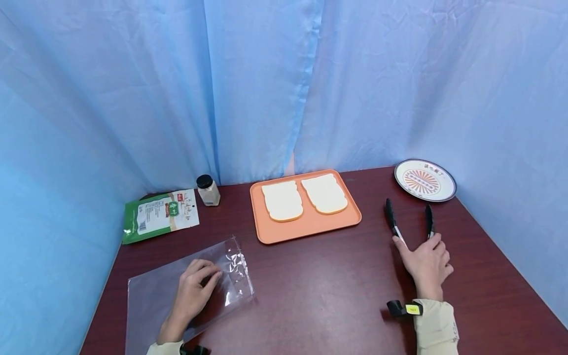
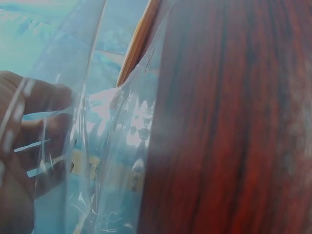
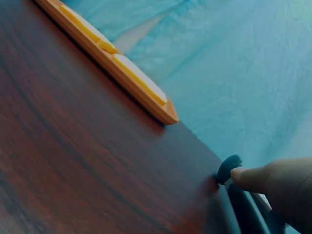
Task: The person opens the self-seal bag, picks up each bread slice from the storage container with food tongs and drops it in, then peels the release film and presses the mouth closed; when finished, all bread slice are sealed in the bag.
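Note:
My left hand (image 1: 192,292) is over a clear plastic bag (image 1: 155,283) at the front left, thumb and fingertips pinching its film near the crinkled right end. Close up in the left wrist view, the glossy film (image 2: 131,131) rises around the fingers (image 2: 41,95). On the right, my right hand (image 1: 428,264) holds black-tipped tongs (image 1: 390,216) by both arms, thumb on one side and fingers on the other. The tongs' arms are spread apart, tips pointing away from me. In the right wrist view the thumb (image 3: 253,178) presses against one arm; the other fingers are hidden.
An orange tray (image 1: 284,234) with two bread slices (image 1: 284,201) lies at the back middle. Behind the bag are a green-and-white packet (image 1: 161,215) and a black-capped jar (image 1: 208,191). A patterned plate (image 1: 425,180) sits at the back right, beside blue curtains (image 1: 262,88).

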`<state>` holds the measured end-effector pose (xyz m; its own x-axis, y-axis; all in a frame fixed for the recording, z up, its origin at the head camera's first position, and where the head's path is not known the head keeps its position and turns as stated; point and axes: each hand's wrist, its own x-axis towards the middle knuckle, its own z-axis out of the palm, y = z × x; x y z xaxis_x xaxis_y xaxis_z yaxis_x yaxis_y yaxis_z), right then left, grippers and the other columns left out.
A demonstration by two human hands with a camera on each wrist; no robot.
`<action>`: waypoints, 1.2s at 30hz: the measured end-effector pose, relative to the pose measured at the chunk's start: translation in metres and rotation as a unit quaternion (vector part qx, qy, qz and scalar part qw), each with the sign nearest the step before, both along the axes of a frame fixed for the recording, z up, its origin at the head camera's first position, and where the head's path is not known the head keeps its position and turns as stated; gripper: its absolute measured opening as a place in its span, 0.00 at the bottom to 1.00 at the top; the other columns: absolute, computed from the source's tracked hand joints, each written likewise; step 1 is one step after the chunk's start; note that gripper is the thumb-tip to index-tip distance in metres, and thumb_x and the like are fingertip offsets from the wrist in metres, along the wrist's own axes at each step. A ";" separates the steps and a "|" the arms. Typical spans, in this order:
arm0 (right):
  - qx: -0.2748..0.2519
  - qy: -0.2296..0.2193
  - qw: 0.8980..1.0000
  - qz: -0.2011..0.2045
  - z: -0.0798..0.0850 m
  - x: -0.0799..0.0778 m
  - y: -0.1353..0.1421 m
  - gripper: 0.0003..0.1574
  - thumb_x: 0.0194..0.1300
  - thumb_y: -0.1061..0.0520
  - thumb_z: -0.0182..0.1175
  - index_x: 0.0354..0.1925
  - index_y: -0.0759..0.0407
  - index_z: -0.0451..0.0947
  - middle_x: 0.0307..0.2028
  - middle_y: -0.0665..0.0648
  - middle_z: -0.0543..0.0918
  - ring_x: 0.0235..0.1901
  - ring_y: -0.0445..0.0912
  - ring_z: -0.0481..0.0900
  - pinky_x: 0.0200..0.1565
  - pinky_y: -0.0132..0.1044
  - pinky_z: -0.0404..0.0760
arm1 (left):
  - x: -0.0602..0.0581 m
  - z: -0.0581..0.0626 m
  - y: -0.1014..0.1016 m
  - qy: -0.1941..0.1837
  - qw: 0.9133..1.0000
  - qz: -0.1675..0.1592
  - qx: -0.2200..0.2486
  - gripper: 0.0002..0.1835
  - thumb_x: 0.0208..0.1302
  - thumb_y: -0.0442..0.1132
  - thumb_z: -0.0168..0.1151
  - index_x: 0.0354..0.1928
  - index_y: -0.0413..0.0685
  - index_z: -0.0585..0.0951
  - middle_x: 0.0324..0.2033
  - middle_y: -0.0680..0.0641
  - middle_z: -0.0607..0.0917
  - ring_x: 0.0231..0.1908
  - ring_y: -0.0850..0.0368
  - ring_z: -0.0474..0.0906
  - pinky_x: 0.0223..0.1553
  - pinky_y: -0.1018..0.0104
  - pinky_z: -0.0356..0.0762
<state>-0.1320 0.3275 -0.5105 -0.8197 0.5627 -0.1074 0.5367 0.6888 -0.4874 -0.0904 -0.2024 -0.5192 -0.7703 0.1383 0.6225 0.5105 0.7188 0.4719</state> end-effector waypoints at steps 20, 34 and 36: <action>0.057 -0.029 0.998 0.006 -0.010 -0.010 -0.008 0.77 0.64 0.19 0.45 0.75 0.77 0.26 0.69 0.88 0.47 0.67 0.80 0.49 0.59 0.78 0.53 | 0.001 0.001 0.002 -0.008 1.000 0.005 -0.003 0.10 0.45 0.24 0.76 0.30 0.43 0.89 0.29 0.49 0.84 0.33 0.58 0.76 0.36 0.77 0.70; 0.090 -0.024 0.996 -0.005 -0.014 -0.015 -0.010 0.74 0.67 0.21 0.43 0.74 0.79 0.29 0.67 0.91 0.50 0.65 0.82 0.52 0.57 0.80 0.57 | 0.001 0.000 0.003 -0.004 1.000 0.011 -0.005 0.11 0.44 0.23 0.77 0.29 0.43 0.88 0.28 0.49 0.83 0.32 0.59 0.77 0.36 0.79 0.69; 0.107 -0.010 0.994 -0.005 -0.015 -0.014 -0.011 0.72 0.68 0.23 0.47 0.74 0.80 0.33 0.65 0.90 0.55 0.62 0.82 0.57 0.55 0.79 0.60 | 0.000 0.000 0.003 -0.001 1.000 0.009 -0.005 0.11 0.43 0.23 0.77 0.29 0.42 0.88 0.28 0.49 0.84 0.32 0.59 0.77 0.36 0.79 0.69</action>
